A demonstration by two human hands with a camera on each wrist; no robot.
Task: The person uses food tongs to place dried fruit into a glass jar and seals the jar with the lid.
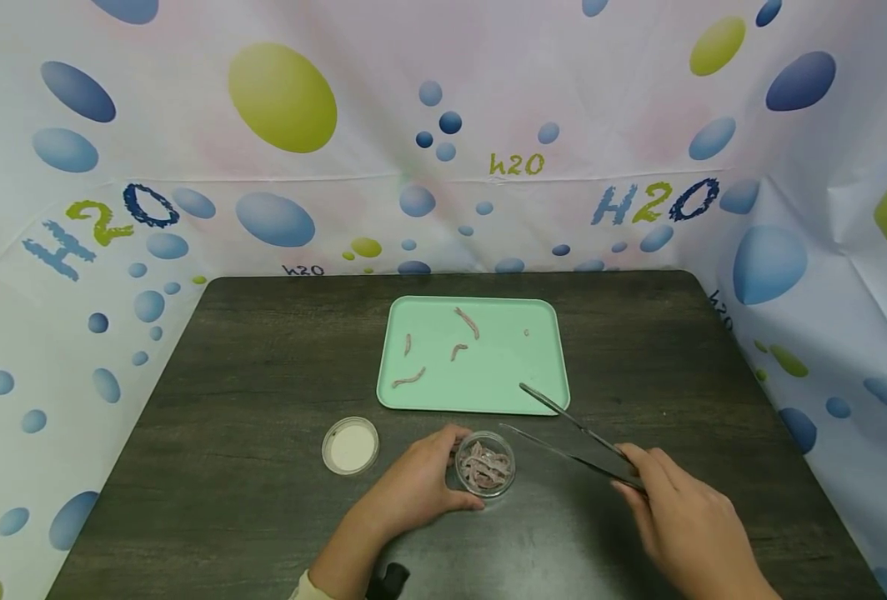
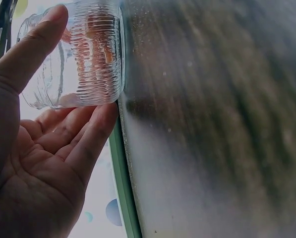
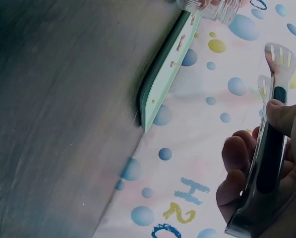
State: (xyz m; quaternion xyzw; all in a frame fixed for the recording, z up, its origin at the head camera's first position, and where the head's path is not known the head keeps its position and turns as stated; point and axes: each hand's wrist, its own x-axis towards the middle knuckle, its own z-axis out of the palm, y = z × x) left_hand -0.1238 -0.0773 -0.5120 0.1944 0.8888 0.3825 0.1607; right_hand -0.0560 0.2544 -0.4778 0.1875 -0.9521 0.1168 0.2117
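Head: left hand between lid and jar.

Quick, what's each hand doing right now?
Left hand: holding the round, clear glass jar.
Right hand: holding the long silver metal tongs with black grips; tong arms apart.

The jar is clear, glossy and ribbed. The tongs are shiny metal with dark handle sections. The tray appears smooth plastic. The table shows wood grain with slight sheen.
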